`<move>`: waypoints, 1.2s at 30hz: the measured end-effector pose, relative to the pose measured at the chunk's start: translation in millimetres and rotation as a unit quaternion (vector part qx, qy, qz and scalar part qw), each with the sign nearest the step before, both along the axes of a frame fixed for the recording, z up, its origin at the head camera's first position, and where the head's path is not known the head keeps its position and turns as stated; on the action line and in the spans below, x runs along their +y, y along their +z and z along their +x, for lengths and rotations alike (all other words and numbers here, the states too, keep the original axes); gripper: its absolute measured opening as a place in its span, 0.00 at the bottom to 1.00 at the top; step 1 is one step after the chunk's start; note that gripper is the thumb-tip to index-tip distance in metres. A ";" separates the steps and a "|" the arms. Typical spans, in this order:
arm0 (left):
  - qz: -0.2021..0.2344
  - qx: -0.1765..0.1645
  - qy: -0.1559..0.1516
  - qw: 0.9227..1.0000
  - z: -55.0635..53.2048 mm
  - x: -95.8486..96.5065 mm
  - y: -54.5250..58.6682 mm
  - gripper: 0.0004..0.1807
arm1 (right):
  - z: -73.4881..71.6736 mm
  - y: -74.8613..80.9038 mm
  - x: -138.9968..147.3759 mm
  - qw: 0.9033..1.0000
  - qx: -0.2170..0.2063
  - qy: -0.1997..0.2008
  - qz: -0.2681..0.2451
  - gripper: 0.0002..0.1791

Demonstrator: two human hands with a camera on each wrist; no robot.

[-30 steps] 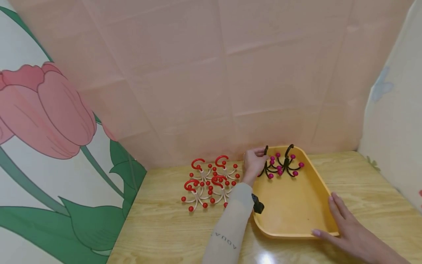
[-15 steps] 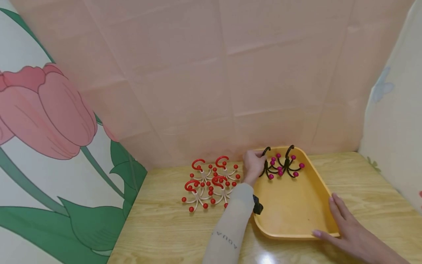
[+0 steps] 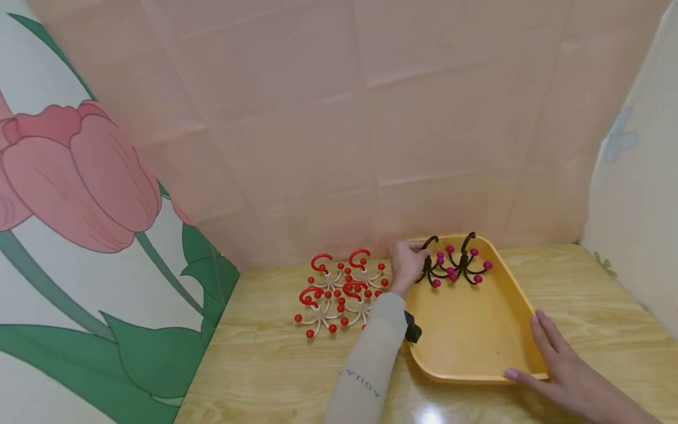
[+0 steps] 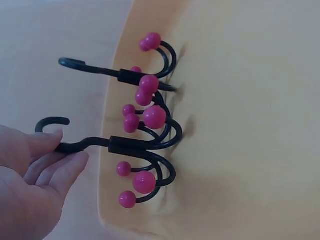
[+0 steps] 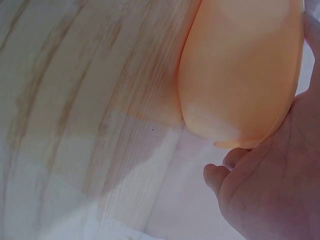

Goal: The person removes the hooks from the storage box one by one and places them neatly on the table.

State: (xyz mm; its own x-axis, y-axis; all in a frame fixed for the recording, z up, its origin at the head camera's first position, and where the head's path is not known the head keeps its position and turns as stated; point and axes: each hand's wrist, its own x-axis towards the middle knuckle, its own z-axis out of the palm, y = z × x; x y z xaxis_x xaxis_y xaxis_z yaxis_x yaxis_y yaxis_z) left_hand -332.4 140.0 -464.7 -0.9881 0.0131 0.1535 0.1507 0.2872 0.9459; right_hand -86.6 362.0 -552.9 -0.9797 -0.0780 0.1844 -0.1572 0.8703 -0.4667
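My left hand [image 3: 406, 262] reaches over the tray's far left corner. In the left wrist view its thumb and fingers pinch the bent neck of a black multi-arm hook [image 4: 127, 145] with pink ball tips. A second black hook [image 4: 130, 76] of the same kind stands close beside it, their arms overlapping. Both are at the far end of a yellow-orange tray [image 3: 477, 335]. My right hand [image 3: 572, 371] rests against the tray's near right corner, fingers along the outer side and thumb at the front rim. The right wrist view shows the palm [image 5: 280, 180] beside the tray wall.
Several white multi-arm hooks [image 3: 319, 315] with red hooks and red ball tips stand grouped on the wooden table [image 3: 254, 353], left of the tray. A pink sheet [image 3: 296, 147] hangs behind. A tulip-printed panel [image 3: 100, 176] is at left, a pale panel [image 3: 635, 194] at right.
The held hook's curved top has turned to the right, and my left fingers have shifted slightly on its neck. My right hand and the tray stay in place; the head view shifts slightly.
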 end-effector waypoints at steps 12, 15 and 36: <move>0.001 0.020 -0.030 0.999 2.2 -6.9 13.4 0.03 | -5.0 2.4 1.1 0.999 -0.036 -0.007 0.010 0.66; -0.016 0.033 -0.039 0.999 3.9 -11.1 19.3 0.04 | -5.9 3.7 1.1 0.999 -0.036 -0.007 0.016 0.67; -0.009 0.084 -0.070 0.994 32.2 -53.6 70.9 0.10 | -5.2 6.3 1.6 0.999 -0.039 -0.007 0.005 0.67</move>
